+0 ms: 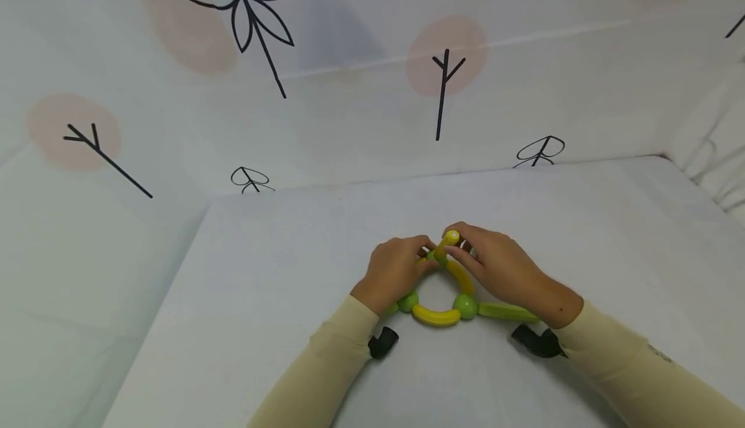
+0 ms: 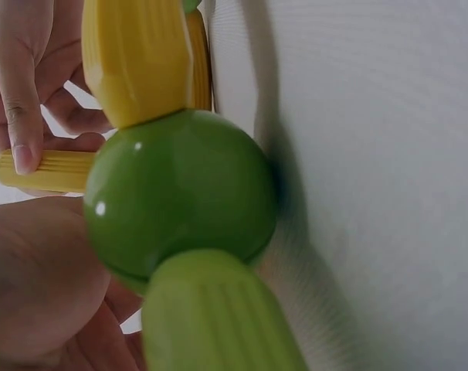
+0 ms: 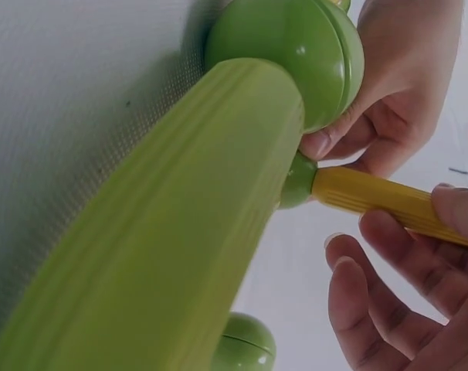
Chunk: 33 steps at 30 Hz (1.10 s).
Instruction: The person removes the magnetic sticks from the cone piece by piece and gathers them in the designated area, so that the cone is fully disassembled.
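Observation:
On the white surface lies a ring of curved yellow rods (image 1: 436, 316) joined by green balls (image 1: 465, 306), which look like building-toy pieces. My left hand (image 1: 396, 269) holds the ring's far green ball (image 3: 297, 182) between thumb and fingers. From that ball a straight yellow rod (image 1: 447, 244) points upward. My right hand (image 1: 503, 266) pinches this rod near its free end between thumb and fingers. In the right wrist view the rod's other end (image 3: 334, 185) touches the ball. A light green rod (image 1: 506, 312) extends outward from the ring's right ball, passing under my right wrist.
Another green ball (image 3: 245, 344) shows beyond the light green rod in the right wrist view. Black wrist mounts (image 1: 384, 342) hang beneath both sleeves. A white cloth wall with plant drawings (image 1: 442, 95) rises behind the white table (image 1: 262, 324).

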Available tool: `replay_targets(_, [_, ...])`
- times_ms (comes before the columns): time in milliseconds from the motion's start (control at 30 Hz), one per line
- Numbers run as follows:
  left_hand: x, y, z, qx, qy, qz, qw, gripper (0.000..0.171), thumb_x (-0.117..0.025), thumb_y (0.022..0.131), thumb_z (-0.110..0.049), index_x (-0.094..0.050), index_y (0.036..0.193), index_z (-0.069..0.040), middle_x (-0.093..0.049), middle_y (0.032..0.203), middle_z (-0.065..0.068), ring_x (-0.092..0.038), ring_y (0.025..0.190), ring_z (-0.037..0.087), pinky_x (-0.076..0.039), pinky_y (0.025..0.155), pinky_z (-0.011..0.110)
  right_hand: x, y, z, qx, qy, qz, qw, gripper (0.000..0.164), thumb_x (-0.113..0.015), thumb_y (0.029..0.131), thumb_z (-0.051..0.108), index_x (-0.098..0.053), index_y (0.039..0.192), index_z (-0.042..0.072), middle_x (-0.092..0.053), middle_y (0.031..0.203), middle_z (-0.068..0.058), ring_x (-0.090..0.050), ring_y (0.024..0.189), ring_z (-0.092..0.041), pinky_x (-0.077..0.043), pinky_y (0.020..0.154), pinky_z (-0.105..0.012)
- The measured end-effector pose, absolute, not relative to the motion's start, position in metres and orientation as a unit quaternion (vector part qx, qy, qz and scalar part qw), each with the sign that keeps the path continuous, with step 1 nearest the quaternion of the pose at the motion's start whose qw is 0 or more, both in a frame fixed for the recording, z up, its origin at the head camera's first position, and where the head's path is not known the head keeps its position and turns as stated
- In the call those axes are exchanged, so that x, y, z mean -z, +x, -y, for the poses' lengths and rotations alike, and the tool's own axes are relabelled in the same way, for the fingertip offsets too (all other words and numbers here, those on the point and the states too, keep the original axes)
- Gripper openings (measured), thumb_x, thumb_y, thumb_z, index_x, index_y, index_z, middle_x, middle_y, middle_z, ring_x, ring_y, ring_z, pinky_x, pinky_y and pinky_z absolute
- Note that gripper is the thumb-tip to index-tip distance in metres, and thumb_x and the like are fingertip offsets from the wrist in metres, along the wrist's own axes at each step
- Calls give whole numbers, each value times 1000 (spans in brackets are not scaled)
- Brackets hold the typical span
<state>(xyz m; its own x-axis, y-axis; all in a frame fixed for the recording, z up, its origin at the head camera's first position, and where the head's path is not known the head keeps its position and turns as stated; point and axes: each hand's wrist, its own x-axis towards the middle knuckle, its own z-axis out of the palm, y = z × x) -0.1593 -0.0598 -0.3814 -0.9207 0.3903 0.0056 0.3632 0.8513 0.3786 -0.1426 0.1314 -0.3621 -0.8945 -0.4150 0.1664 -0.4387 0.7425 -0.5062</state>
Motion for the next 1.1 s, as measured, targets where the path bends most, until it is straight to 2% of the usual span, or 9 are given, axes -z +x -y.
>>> replay_targets(167, [378,-160,57,-192,203,-960,38,29,-70,93,-37,-71,118,-23,-76,111,-6,-71,102,14,-54,84,32,359,-141,-135,-288,220,932,31,23,-59,102,25,-59,121,11,-69,92,-3,-62,80,-14,-50,67,-30])
replay_targets(367, [376,-160,57,-189,188,-962,52,30,-72,91,-39,-71,117,-24,-76,110,-7,-70,103,13,-52,84,31,340,-136,-144,-378,194,903,63,23,-50,106,29,-54,117,9,-68,96,-9,-60,68,-16,-52,60,-26])
replay_targets(600, [379,-160,58,-199,177,-962,61,31,-71,92,-39,-70,119,-24,-76,112,-7,-69,106,15,-51,87,32,328,-139,-161,-436,190,876,81,18,-46,107,19,-48,115,4,-71,97,-11,-65,80,-6,-57,63,-26])
replay_targets(800, [382,-159,60,-214,169,-960,61,29,-72,92,-37,-70,118,-25,-76,112,-7,-68,107,17,-50,89,33,329,-151,-184,-387,155,909,10,25,-49,104,19,-43,122,3,-69,98,-14,-66,77,-15,-56,65,-25])
replay_targets(900, [384,-159,61,-212,172,-960,57,29,-72,92,-37,-70,118,-25,-76,111,-7,-68,106,17,-50,89,34,333,-159,-197,-352,145,924,-31,34,-53,103,19,-41,130,2,-70,99,-15,-66,76,-16,-55,65,-26])
replay_targets(1100, [383,-159,58,-196,174,-964,53,30,-72,92,-38,-69,119,-26,-76,111,-9,-68,108,17,-48,92,38,342,-172,-219,-299,121,943,-76,57,-59,102,26,-32,144,-2,-67,99,-17,-63,71,-16,-51,59,-29])
